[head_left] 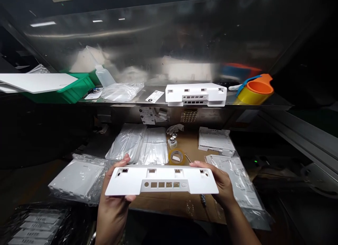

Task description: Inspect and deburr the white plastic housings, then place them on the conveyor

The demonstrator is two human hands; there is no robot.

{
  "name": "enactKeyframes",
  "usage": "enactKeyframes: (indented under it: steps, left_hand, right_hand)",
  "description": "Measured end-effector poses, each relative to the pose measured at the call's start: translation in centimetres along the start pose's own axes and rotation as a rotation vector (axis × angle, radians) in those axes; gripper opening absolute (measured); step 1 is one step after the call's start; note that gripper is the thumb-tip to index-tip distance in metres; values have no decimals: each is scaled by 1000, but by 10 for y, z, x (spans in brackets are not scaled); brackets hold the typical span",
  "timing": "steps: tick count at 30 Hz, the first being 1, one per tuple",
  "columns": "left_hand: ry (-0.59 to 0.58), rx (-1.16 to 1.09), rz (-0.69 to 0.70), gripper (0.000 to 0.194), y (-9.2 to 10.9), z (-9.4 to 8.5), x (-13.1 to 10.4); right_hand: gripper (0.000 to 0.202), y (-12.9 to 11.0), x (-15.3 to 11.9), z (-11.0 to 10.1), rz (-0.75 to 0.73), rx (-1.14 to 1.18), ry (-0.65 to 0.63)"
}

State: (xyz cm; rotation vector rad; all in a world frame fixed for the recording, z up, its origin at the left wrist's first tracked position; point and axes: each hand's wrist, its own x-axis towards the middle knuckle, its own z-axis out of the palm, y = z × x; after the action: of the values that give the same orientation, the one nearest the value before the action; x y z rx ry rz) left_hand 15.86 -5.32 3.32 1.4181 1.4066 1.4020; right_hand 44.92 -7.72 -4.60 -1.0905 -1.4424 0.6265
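Observation:
Between my two hands I hold a white plastic housing (163,177), its edge facing me. That edge shows a grey strip with a round hole and several square port openings, and small recessed slots along the top. My left hand (116,192) grips the left end, thumb below and fingers above. The right end is gripped by my right hand (220,183), with fingers on its top edge; the underside of that grip is hidden. Behind the housing lie a roll of clear tape (176,157) and a small pump bottle (172,142) on the brown cardboard mat (158,202).
Stacked clear plastic bags (129,141) lie behind my left hand. Bagged white panels (76,178) sit at left, others (239,181) at right. On the metal shelf stand a similar white housing (195,93), a green bin (66,92), a squeeze bottle (104,76) and an orange-yellow tape roll (255,92).

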Motion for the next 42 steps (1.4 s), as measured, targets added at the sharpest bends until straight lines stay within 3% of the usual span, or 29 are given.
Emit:
enactKeyframes:
  steps: [4,8,16,26,33,36,39,42]
  left_hand:
    - [17,-97,-30,77,0,4,-2]
    - [-10,-115,65,73,-2,7,-1]
    - [-228,-189,301,74,-22,1,6]
    - [-300,-215,297,71,-24,3,8]
    - [-314,-237,223,74,-28,1,6]
    - [-322,-264,142,69,-30,-1,2]
    - [-300,-373,-20,59,-36,-2,2]
    - [-155,-700,-309,44,-44,-2,11]
  right_hand:
    - [34,1,-1,-1,-4,-30,17]
    - [35,3,-3,-6,18,-66,1]
    - [31,6,-7,-19,-33,-35,11]
    - [28,2,-16,-14,98,22,99]
    - [28,4,-17,-13,108,-5,105]
    - [32,11,-18,-16,9,-59,47]
    - [39,14,-18,-18,-155,-146,39]
    - [45,8,-19,-17,-313,-231,95]
